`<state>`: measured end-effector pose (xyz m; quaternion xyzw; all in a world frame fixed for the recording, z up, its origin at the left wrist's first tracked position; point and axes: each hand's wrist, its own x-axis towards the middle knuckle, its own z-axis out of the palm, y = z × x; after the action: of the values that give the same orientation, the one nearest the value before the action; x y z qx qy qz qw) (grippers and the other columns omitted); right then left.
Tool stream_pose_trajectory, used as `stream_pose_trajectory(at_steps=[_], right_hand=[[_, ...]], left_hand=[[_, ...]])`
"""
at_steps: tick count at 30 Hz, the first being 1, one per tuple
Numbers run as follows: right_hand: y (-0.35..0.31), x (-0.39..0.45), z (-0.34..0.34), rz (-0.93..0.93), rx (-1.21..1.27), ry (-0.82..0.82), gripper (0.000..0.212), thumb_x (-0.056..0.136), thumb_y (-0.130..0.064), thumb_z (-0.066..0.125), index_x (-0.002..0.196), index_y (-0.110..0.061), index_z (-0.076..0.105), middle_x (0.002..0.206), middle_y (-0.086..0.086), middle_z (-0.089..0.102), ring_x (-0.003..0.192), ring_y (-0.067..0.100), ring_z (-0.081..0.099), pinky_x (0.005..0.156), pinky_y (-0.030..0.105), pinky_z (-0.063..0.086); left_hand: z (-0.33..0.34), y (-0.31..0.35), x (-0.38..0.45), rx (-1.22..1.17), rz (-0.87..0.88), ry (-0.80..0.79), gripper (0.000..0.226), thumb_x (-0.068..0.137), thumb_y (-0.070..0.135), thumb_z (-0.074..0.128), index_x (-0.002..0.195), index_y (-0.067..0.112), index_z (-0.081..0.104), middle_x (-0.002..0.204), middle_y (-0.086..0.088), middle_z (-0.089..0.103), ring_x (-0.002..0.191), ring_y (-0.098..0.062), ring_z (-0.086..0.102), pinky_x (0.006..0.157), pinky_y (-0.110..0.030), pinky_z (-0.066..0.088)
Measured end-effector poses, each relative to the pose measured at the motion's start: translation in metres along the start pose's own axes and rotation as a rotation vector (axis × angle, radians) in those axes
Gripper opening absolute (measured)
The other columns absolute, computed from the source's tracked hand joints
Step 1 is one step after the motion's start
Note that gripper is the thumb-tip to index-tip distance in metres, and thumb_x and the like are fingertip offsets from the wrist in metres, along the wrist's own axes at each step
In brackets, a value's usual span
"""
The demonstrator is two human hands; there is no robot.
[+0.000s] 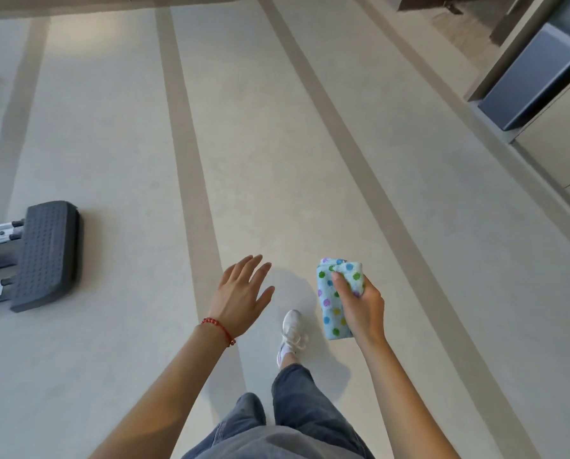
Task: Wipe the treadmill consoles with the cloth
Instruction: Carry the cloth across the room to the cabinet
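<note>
your right hand point(363, 309) grips the folded dotted cloth point(335, 303) in the air above the pale striped floor point(277, 144); your left hand point(239, 298) hovers beside it with fingers spread, holding nothing.

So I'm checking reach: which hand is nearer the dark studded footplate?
Left. The left hand hangs open to the footplate's right; the right hand, holding the cloth, is farther right.

- The right hand point(363, 306) grips a folded blue cloth point(335, 299) with coloured dots, held above the floor point(118, 127).
- The left hand point(240, 293) hangs with fingers spread, a red bracelet point(218, 330) at its wrist.
- A white shoe point(291, 331) stands on the floor between the hands.
- A dark studded footplate point(45, 255) lies at the far left.
</note>
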<state>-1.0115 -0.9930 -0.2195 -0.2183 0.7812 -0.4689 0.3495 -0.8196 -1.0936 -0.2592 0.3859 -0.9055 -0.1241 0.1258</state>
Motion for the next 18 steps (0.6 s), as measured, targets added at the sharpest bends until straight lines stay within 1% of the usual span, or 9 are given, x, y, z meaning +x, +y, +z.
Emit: stream_pose_trajectory(at_steps=[2, 5, 8, 13, 18], right_hand=[[-0.015, 0.039, 0.002, -0.009, 0.002, 0.015, 0.011, 0.085, -0.035, 0.062, 0.082, -0.024, 0.061, 0.078, -0.01, 0.064, 0.073, 0.003, 0.061, 0.051, 0.005, 0.042], [-0.04, 0.095, -0.001, -0.007, 0.013, 0.029, 0.012, 0.086, -0.034, 0.062, 0.083, -0.022, 0.061, 0.077, -0.01, 0.063, 0.071, 0.004, 0.061, 0.049, 0.006, 0.042], [-0.068, 0.146, -0.007, -0.008, 0.025, 0.036, 0.013, 0.086, -0.033, 0.062, 0.087, -0.019, 0.062, 0.078, -0.011, 0.063, 0.071, 0.001, 0.06, 0.047, 0.003, 0.04], [-0.097, 0.211, -0.012, 0.021, 0.074, 0.096, 0.013, 0.085, -0.033, 0.063, 0.086, -0.019, 0.064, 0.078, -0.009, 0.065, 0.071, 0.003, 0.062, 0.047, 0.003, 0.041], [-0.113, 0.269, -0.013, 0.049, 0.093, 0.175, 0.011, 0.085, -0.032, 0.063, 0.088, -0.021, 0.063, 0.08, -0.012, 0.064, 0.073, 0.002, 0.061, 0.05, 0.004, 0.042]], left_hand=[[0.004, -0.007, 0.043, 0.009, 0.02, 0.002, 0.069, 0.1, 0.048, 0.013, 0.113, 0.004, 0.065, 0.118, -0.014, 0.063, 0.109, -0.033, 0.059, 0.087, -0.045, 0.049], [0.004, -0.014, 0.11, 0.018, 0.036, -0.009, 0.07, 0.1, 0.048, 0.012, 0.112, 0.005, 0.066, 0.117, -0.014, 0.063, 0.108, -0.032, 0.06, 0.086, -0.045, 0.049], [0.004, -0.018, 0.169, 0.03, 0.065, -0.002, 0.069, 0.1, 0.048, 0.012, 0.113, 0.006, 0.066, 0.119, -0.013, 0.063, 0.108, -0.032, 0.06, 0.086, -0.045, 0.049], [0.006, -0.025, 0.251, 0.03, 0.1, -0.025, 0.069, 0.1, 0.048, 0.013, 0.114, 0.005, 0.065, 0.119, -0.014, 0.062, 0.109, -0.033, 0.059, 0.087, -0.045, 0.049], [0.017, -0.029, 0.338, 0.007, 0.193, -0.053, 0.07, 0.1, 0.049, 0.012, 0.114, 0.006, 0.065, 0.118, -0.014, 0.063, 0.108, -0.033, 0.06, 0.085, -0.044, 0.05]])
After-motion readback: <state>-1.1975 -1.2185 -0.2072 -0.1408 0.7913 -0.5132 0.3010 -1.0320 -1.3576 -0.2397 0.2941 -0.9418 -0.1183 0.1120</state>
